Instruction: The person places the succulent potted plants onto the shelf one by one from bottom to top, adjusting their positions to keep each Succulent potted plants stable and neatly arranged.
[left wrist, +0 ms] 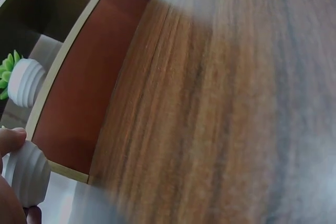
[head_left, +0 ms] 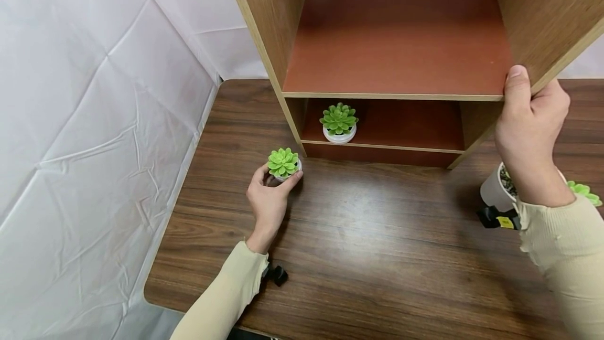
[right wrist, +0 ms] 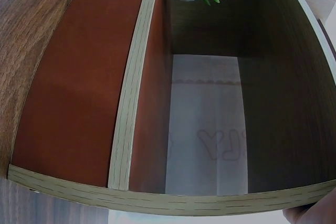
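Note:
My left hand (head_left: 270, 201) pinches a small white pot with a green artificial succulent (head_left: 283, 162), close to the shelf's left front corner; in the left wrist view the ribbed white pot (left wrist: 26, 174) sits between thumb and fingers. A matching potted succulent (head_left: 340, 122) stands at the left of the lower compartment, near its front edge. With thumb inside and fingers outside, my right hand (head_left: 535, 114) grips the right side panel of the wooden shelf (head_left: 401, 41). Only a bit of that hand (right wrist: 312, 214) shows in the right wrist view.
A larger white pot (head_left: 493, 190) stands on the dark wood table (head_left: 368, 256) at right, partly hidden behind my right forearm. Some green leaves (head_left: 584, 192) show past that sleeve. White sheeting (head_left: 85, 135) hangs along the left and back of the table.

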The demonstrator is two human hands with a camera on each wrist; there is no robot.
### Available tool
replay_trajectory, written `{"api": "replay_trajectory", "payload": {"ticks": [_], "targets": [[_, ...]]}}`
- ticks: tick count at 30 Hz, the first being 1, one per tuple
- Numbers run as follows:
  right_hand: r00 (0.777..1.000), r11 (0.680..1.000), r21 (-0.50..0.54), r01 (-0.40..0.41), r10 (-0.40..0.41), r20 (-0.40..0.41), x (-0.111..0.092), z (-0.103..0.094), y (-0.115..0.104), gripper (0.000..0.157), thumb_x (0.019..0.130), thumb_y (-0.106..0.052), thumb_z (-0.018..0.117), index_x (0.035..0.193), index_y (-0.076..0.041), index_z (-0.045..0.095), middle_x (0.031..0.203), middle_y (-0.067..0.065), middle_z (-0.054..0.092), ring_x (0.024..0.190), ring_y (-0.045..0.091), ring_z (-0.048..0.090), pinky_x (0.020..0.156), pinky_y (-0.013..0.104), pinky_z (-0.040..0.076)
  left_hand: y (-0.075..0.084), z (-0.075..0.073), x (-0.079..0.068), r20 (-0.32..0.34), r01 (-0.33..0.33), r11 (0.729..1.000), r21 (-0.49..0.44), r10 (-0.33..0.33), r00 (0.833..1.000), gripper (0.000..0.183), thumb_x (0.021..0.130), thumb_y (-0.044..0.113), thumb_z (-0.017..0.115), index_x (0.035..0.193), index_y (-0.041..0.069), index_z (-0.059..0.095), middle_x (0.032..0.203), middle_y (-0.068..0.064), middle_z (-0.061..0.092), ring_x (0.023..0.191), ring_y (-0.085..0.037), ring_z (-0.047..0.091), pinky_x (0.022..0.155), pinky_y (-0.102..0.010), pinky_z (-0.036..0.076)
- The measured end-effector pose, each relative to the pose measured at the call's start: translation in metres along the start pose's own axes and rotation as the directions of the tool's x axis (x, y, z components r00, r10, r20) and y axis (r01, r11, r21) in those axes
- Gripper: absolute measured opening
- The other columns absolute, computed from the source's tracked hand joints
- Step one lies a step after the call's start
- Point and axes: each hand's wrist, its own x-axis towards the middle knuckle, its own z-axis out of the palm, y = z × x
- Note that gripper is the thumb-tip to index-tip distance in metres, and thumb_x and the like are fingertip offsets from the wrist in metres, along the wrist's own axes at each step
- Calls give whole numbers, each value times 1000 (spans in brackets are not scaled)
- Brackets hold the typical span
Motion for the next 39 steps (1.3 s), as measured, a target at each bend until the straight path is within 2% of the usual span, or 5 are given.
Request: {"api": "replay_trajectory", "payload": {"ticks": [6,14,26,35,39], "targets": [[1000,1000,8,-10,10,-6,0,0,-1,20,100,-17,54,101,-9,72,83,-3,67,77,8,63,71,20,44,4,2,-3,3,-26,999,33,25,1000,53,69,0,88,116,-7,64,112,-16,64,102,-31,63,91,-48,47],[1000,1000,-13,12,-12,0,0,0,0,21,100,-20,53,100,-11,72,84,-3,68,78,9,63,70,20,45,-35,6,6,-6,-56,997,48,56,998,59,65,12,93,117,1,67,112,-9,63,101,-24,63,89,-41,48],[999,999,34,-32,32,-23,1,1,-1,19,98,-15,54,90,-10,71,76,-4,64,72,8,58,68,21,40,-31,6,2,5,-113,991,77,113,994,53,64,19,95,110,7,71,104,-3,62,97,-18,61,87,-43,48],[1000,1000,25,-11,11,-6,0,0,-1,19,99,-19,55,95,-10,72,79,-3,66,74,11,60,68,21,42,-12,14,-7,24,-120,992,45,119,993,52,66,3,91,113,-4,69,108,-16,62,100,-34,60,89,-52,46],[1000,1000,27,-9,9,-1,0,-1,0,20,99,-19,55,96,-10,72,80,-2,67,75,11,61,69,21,42,-15,15,-7,35,-117,992,50,116,993,54,65,7,93,114,1,71,109,-11,63,100,-29,61,89,-47,47]]}}
